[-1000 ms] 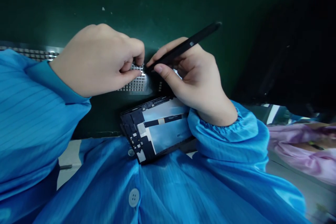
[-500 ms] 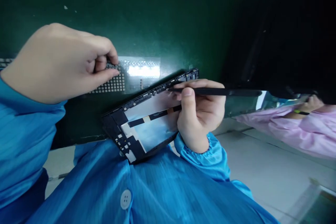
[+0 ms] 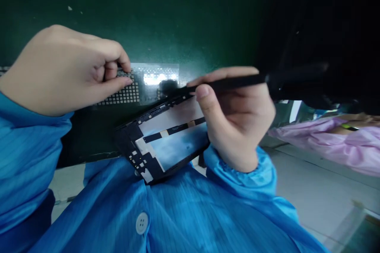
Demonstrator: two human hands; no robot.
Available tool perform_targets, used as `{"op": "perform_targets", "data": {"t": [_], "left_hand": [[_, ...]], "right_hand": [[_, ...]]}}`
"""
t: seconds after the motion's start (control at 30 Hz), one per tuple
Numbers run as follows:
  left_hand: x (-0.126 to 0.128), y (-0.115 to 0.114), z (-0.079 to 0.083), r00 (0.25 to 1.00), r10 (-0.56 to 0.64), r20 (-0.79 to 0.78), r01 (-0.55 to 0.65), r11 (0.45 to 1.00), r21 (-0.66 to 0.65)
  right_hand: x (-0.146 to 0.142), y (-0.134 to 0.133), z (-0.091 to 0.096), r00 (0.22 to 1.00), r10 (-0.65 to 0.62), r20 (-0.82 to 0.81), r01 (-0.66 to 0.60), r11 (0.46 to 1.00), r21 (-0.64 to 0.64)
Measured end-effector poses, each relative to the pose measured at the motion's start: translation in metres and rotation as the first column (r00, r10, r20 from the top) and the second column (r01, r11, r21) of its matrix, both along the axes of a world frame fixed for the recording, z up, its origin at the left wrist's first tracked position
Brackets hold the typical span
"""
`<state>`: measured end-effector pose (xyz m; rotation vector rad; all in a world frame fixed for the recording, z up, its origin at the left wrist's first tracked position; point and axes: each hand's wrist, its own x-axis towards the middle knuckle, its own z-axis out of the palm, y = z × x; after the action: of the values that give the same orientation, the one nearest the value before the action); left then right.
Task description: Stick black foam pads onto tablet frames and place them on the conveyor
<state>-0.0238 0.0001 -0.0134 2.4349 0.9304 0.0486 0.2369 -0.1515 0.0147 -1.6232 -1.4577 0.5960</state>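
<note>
Black tweezers [image 3: 231, 82] lie in my right hand [image 3: 237, 114], closed around them, tips pointing left toward the sheet. Beneath that hand an opened flat electronic device [image 3: 175, 142], with a black frame, silvery panel and dark ribbon strip, leans tilted at the table edge against my blue garment. My left hand [image 3: 74, 69] is curled, thumb and index finger closed at a sheet of small square pads [image 3: 127, 94]. Part of the sheet is hidden under that hand. Its clear, shiny backing [image 3: 158, 72] reaches right, behind the device's upper edge. Motion blurs the tweezer tips.
The dark green table [image 3: 178, 16] stretches away ahead, with small white specks at upper left. A dark mass fills the upper right. Another person's pink sleeve [image 3: 326, 142] shows at right, above a pale tiled floor [image 3: 297, 182].
My right hand with the tweezers has lifted off the device's upper edge and come nearer the camera, tips shifting left toward the sheet. The left hand and device have hardly moved.
</note>
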Motion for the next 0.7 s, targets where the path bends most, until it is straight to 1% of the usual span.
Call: {"op": "perform_targets", "data": {"t": [0.03,0.07,0.13,0.2,0.27,0.33,0.4,0.47,0.53,0.6,0.67,0.7], "left_hand": [[0.004,-0.001,0.005,1.000,0.009,0.017,-0.009,1.000,0.015],[0.007,-0.001,0.009,1.000,0.006,0.025,-0.007,1.000,0.021],[0.011,-0.002,0.013,1.000,-0.006,0.009,0.006,1.000,0.013],[0.013,-0.002,0.012,1.000,0.007,-0.004,-0.007,1.000,0.016],[0.014,-0.002,0.009,0.999,0.030,-0.040,-0.029,0.999,0.021],[0.015,-0.002,0.009,0.996,0.040,-0.077,-0.038,0.999,0.028],[0.016,-0.002,0.010,0.995,0.031,-0.096,-0.029,0.999,0.027],[0.017,-0.003,0.013,0.995,0.018,-0.096,-0.017,1.000,0.015],[0.016,-0.003,0.015,0.995,0.014,-0.098,-0.015,1.000,-0.005],[0.015,-0.004,0.014,0.997,0.028,-0.066,-0.028,1.000,-0.002],[0.013,-0.004,0.010,0.999,0.041,-0.005,-0.041,0.999,0.016],[0.013,-0.005,0.009,0.999,0.042,0.026,-0.043,0.999,0.023]], "right_hand": [[0.000,0.013,0.004,0.994,0.101,-0.033,-0.102,0.994,-0.027],[-0.001,0.028,0.005,0.976,0.209,-0.067,-0.212,0.976,-0.055],[-0.002,0.055,-0.001,0.914,0.389,-0.119,-0.401,0.909,-0.115],[-0.004,0.074,-0.013,0.874,0.467,-0.134,-0.485,0.856,-0.177],[-0.005,0.082,-0.024,0.858,0.495,-0.139,-0.514,0.835,-0.197],[-0.005,0.081,-0.029,0.861,0.474,-0.187,-0.505,0.839,-0.200],[-0.006,0.076,-0.028,0.872,0.412,-0.262,-0.471,0.853,-0.225],[-0.007,0.075,-0.025,0.885,0.361,-0.295,-0.438,0.860,-0.262],[-0.009,0.077,-0.023,0.886,0.379,-0.268,-0.445,0.858,-0.258],[-0.007,0.082,-0.023,0.874,0.419,-0.247,-0.474,0.847,-0.239],[-0.001,0.085,-0.022,0.836,0.439,-0.329,-0.519,0.826,-0.218],[0.003,0.083,-0.020,0.814,0.416,-0.405,-0.525,0.826,-0.207]]}}
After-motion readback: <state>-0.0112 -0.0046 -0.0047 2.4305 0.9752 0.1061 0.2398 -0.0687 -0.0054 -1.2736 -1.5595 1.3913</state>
